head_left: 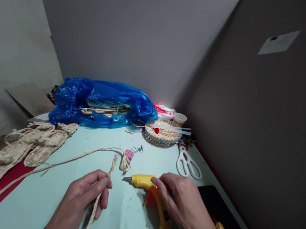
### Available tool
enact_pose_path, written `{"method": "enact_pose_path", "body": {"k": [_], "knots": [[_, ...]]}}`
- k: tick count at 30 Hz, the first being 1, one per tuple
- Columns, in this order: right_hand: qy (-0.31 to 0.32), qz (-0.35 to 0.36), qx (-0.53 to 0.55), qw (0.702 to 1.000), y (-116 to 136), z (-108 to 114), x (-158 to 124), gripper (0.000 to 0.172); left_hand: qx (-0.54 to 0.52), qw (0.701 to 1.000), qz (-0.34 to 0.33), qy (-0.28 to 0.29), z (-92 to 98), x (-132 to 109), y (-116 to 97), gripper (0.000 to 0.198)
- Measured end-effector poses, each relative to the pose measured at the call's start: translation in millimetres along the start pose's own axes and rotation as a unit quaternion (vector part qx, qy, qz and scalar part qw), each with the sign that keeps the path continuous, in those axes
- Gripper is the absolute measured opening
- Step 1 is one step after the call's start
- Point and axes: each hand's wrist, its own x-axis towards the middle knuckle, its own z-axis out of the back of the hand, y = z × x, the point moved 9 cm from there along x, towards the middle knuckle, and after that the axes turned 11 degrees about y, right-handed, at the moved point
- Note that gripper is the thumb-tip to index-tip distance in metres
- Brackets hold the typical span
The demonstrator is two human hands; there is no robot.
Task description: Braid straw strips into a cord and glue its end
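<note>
My left hand is closed, pinching a braided straw cord between thumb and fingers. A short end of the braid stands above the fingertips, and the rest runs down past the bottom edge. My right hand is at the back of a yellow glue gun, its fingers closed on the upper body; some fingers are hidden behind it. The gun's grey nozzle points left toward the braid, and a small red light glows on it. Beyond the left hand, a pink binder clip holds a looped bundle of straw cord.
Woven straw slipper pieces lie at left beside a long cord. At the back are a blue plastic bag with straw strands, a round woven basket with glue sticks, and a paper cup. White-handled scissors lie right.
</note>
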Motion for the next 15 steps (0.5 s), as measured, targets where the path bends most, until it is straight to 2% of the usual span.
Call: {"method": "enact_pose_path", "body": {"k": [3, 5, 7, 9, 15], "knots": [[0.016, 0.01, 0.029, 0.999, 7.8, -7.6, -0.7, 0.039, 0.0, 1.0, 0.0, 0.01, -1.9, 1.6, 1.5, 0.029], [0.032, 0.033, 0.11, 0.993, 17.7, -14.5, -1.9, 0.032, 0.018, 0.999, -0.003, 0.028, -7.3, -0.2, 2.6, 0.029], [0.047, 0.063, 0.219, 0.973, 29.0, -21.9, -3.6, 0.024, 0.045, 0.998, -0.004, 0.051, -15.8, -4.2, 4.2, 0.03], [0.059, 0.092, 0.288, 0.951, 40.0, -28.5, -5.5, 0.023, 0.075, 0.995, -0.004, 0.072, -24.8, -9.3, 5.5, 0.031], [0.024, 0.121, 0.311, 0.943, 48.5, -32.2, -8.2, 0.032, 0.137, 0.986, -0.004, 0.097, -39.6, -17.1, 4.6, 0.028]]}}
